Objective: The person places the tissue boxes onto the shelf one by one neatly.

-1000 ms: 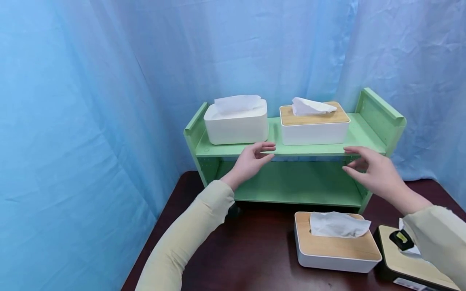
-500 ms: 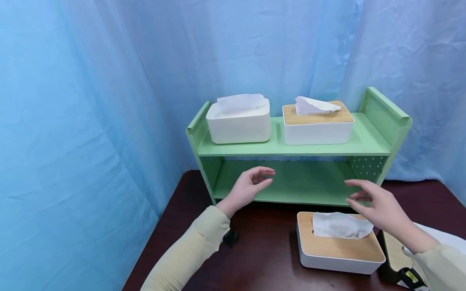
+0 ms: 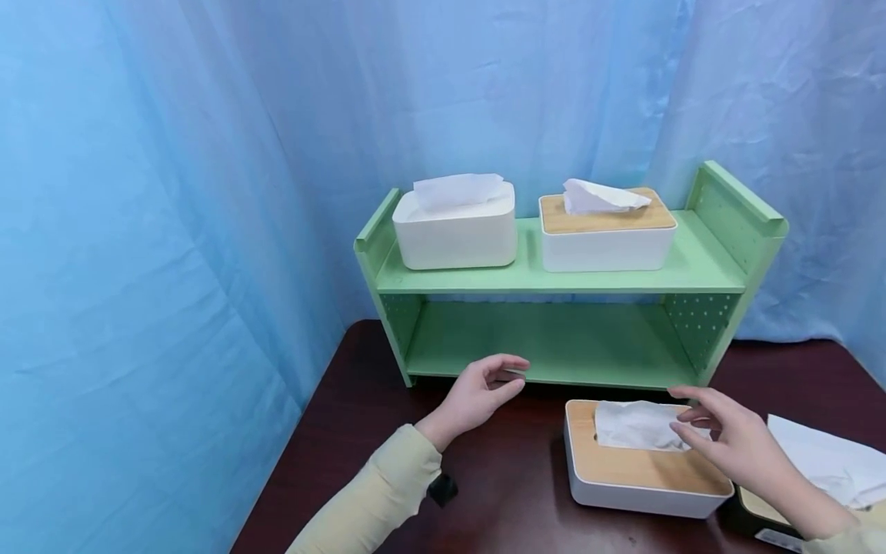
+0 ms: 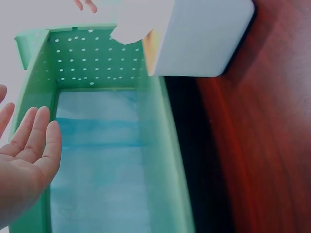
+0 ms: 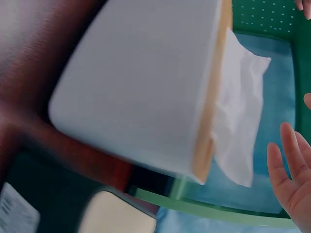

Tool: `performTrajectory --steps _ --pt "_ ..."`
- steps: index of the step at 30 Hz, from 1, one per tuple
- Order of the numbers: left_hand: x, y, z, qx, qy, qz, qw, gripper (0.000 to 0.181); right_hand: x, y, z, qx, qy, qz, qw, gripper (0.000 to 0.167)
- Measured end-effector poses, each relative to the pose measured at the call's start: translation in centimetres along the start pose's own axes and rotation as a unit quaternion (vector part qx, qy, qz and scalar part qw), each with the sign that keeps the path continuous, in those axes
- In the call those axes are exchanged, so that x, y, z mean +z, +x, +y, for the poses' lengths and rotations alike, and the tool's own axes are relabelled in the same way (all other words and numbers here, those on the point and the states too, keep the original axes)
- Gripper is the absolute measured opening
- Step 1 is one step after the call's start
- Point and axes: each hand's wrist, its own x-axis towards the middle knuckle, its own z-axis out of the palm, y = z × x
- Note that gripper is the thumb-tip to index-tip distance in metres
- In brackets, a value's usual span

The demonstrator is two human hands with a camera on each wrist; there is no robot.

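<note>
My left hand (image 3: 477, 394) hovers over the dark table in front of the green shelf, fingers loosely bent, holding nothing. Over the right end of a white tissue box with a wooden lid (image 3: 640, 469), my right hand (image 3: 737, 442) hangs with relaxed fingers and touches nothing that I can make out. A white tissue (image 3: 633, 425) sticks out of that box. In the right wrist view the box's side (image 5: 141, 82) fills the middle, and the hand's fingers (image 5: 291, 155) are apart from it. The left wrist view shows the left hand (image 4: 29, 155) with its fingers extended.
On the upper tier of the green shelf (image 3: 457, 291) stand an all-white tissue box (image 3: 457, 238) and a wood-lidded one (image 3: 609, 250). A dark-sided box (image 3: 761, 512) with a tissue sits at the right. A small black object (image 3: 443, 488) lies near the left sleeve.
Both hands have come down from in front of the upper tier toward the table, with nothing in them. The boxes on the shelf and table stay in place.
</note>
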Motion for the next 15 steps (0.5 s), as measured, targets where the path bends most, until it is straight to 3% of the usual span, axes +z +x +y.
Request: performTrajectory --steps 7,12,15 --pt "1.6 -0.3 -1.4 0.005 -0.018 0.009 0.9998 0.027 0.8 -1.5 1.0 -0.001 0.000 0.018 0.9998 0.042" --pt "3.0 -0.3 -2.6 0.008 -0.039 0.017 0.9991 0.028 1.5 -2.2 1.7 -0.020 -0.031 0.047 0.9982 0.047" --pt "4.0 -0.4 -3.3 0.010 -0.033 0.019 0.9992 0.032 1.9 -2.6 1.8 -0.006 -0.040 0.058 0.9975 0.047"
